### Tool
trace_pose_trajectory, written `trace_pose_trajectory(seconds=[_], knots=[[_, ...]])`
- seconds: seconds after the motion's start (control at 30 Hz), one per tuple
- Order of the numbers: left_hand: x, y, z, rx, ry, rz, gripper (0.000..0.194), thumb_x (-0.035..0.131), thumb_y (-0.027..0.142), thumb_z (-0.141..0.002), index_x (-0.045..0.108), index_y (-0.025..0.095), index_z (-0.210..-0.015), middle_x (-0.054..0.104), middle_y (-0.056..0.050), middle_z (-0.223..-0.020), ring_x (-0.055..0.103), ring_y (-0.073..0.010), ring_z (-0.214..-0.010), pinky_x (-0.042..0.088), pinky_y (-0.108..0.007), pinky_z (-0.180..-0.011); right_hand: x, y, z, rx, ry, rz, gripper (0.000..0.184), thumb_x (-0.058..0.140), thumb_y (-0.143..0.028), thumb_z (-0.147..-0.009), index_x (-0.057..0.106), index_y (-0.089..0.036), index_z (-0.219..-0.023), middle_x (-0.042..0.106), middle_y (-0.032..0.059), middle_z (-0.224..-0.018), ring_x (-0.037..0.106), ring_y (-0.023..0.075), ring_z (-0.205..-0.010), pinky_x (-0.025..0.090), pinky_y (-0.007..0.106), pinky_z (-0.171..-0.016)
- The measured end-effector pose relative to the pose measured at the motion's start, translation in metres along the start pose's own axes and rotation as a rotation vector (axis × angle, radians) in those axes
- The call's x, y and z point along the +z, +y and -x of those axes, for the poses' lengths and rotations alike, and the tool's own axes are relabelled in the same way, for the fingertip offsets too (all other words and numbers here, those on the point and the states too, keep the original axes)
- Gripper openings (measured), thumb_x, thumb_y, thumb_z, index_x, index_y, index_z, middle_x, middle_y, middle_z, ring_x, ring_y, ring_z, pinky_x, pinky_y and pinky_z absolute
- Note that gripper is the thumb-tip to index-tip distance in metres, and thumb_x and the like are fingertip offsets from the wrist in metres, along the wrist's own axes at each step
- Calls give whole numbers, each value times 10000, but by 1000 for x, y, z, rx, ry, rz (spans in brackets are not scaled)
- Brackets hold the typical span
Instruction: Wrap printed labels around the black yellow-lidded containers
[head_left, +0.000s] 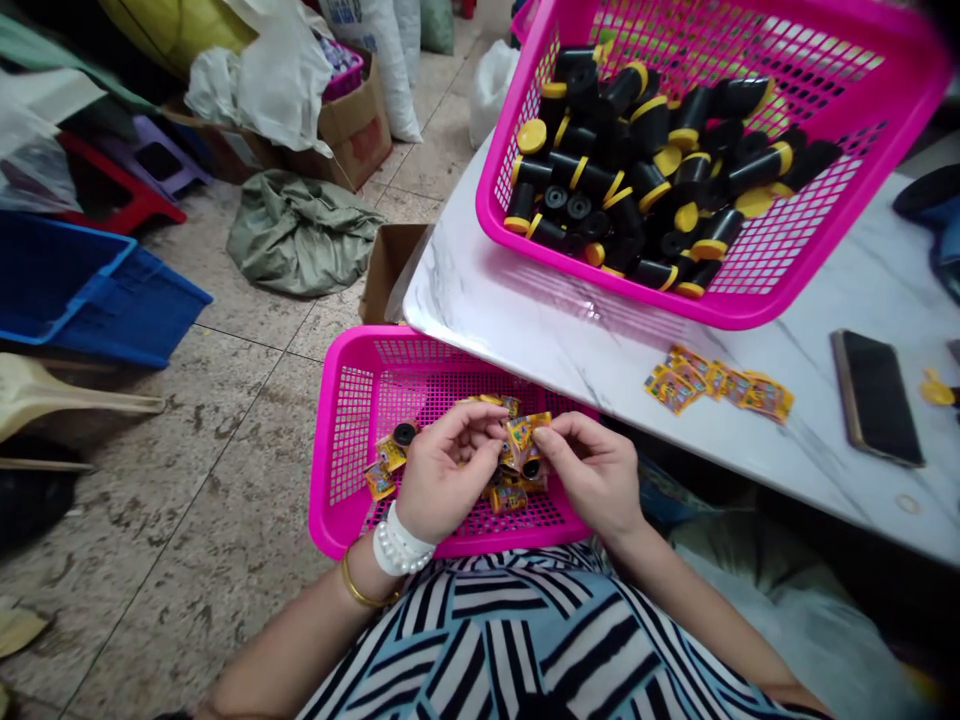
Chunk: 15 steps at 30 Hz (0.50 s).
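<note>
Between my two hands is a small yellow printed packet (529,430). My right hand (596,470) pinches its right corner between thumb and finger. My left hand (454,465) has its thumb and fingers closed at the packet's left side. Both hands are above a pink plastic basket (324,470) at my lap. In that basket lie more yellow packets (380,480) and black round pieces (404,434), partly hidden by my hands. On the table to the right rests a group of several yellow packets (716,385).
A larger pink basket (499,225) full of black cylinders with yellow caps (652,125) stands on the white marbled table (465,290). A phone (877,395) lies at the right. On the floor at left are a blue crate (150,300), a grey-green sack (292,235) and cardboard boxes (356,125).
</note>
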<state>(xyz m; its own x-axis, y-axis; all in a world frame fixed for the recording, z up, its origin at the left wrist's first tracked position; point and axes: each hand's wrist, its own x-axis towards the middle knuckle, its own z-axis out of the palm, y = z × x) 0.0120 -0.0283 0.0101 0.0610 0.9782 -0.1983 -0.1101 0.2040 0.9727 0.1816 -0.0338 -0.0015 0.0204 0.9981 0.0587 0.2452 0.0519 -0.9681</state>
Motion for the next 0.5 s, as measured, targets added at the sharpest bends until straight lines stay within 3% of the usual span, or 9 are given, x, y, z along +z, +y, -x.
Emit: trace_pose_trajectory(seconds=[0.13, 0.23, 0.33, 0.43, 0.5], knots=[[0, 0, 6, -39, 140, -48, 76, 714, 246, -787, 684, 176, -790, 641, -12, -692, 553, -108, -587, 466, -215, -549, 5, 5, 0, 12, 98, 11, 221, 664, -311, -886, 643, -176, -712, 589, -22, -554, 496, 98, -460, 413, 217, -438], [0, -2, 9, -47, 122, -100, 121, 718, 292, -793, 739, 172, -786, 664, -33, -693, 560, -128, -586, 459, -235, -530, 9, 8, 2, -87, 131, 104, 213, 657, -284, -891, 637, -183, -704, 590, -18, -572, 511, 103, -489, 417, 223, -461], [1, -5, 7, -46, 95, -92, 140, 757, 295, -754, 777, 176, -824, 688, -45, -732, 567, -143, -606, 476, -264, -566, 10, 9, 2, -238, 103, 184, 145, 647, -200, -887, 648, -188, -742, 617, -11, -622, 553, 108, -534, 451, 236, -519], [2, -8, 0, 1, 91, -96, 129, 768, 292, -739, 763, 179, -677, 669, -49, -711, 582, -161, -680, 489, -279, -648, 9, 9, 1, -413, 37, 232, 95, 632, -122, -870, 663, -192, -814, 664, 11, -691, 609, 129, -604, 490, 257, -575], [3, -10, -4, -34, 106, -29, 225, 768, 319, -739, 719, 174, -574, 630, -41, -660, 559, -148, -657, 466, -261, -610, 9, 9, 0, -468, 4, 245, 106, 617, -101, -867, 663, -191, -835, 670, 20, -707, 618, 139, -626, 501, 267, -591]])
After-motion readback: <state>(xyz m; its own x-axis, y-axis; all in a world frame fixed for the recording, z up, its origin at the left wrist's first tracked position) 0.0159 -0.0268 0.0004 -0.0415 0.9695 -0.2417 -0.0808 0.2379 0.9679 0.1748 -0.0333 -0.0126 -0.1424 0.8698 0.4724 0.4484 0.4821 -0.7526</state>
